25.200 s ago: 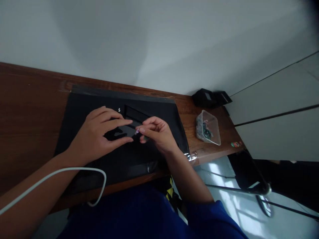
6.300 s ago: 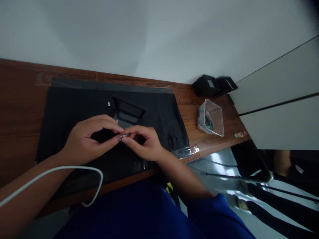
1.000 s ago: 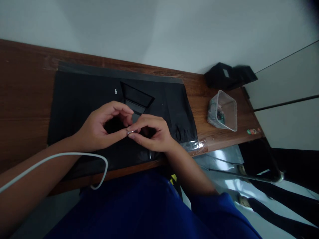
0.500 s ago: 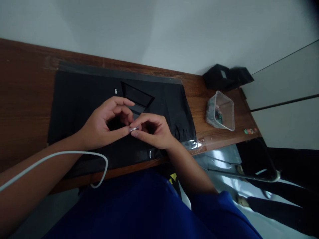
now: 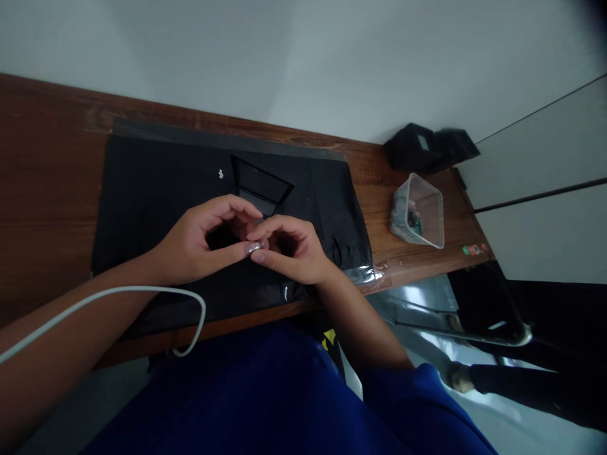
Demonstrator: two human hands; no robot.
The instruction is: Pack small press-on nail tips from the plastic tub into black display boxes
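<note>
My left hand [image 5: 196, 243] and my right hand [image 5: 296, 249] meet over the black mat [image 5: 137, 189], fingertips touching. Between the left thumb tip and the right thumb and forefinger is a small shiny, clear-looking piece [image 5: 255, 248]; its kind cannot be made out. Both hands are closed in a pinch on it, and the curled fingers hide part of it. Just beyond them a thin black case-like thing with a dark panel [image 5: 263, 178] stands opened, its lower part partly covered by my fingers. A tiny white scrap [image 5: 220, 174] lies to its left.
A clear plastic tub [image 5: 427, 212] with small colourful items stands at the right. Black boxes [image 5: 422, 148] are behind it, and small coloured rounds [image 5: 474, 249] lie near the table's right end. A white cable [image 5: 142, 289] crosses my left forearm. A person's legs [image 5: 531, 379] show at right.
My left fingers have curled down closer to the right hand. The shiny piece has turned slightly and shows more of its surface. The person's foot at the right has shifted slightly.
</note>
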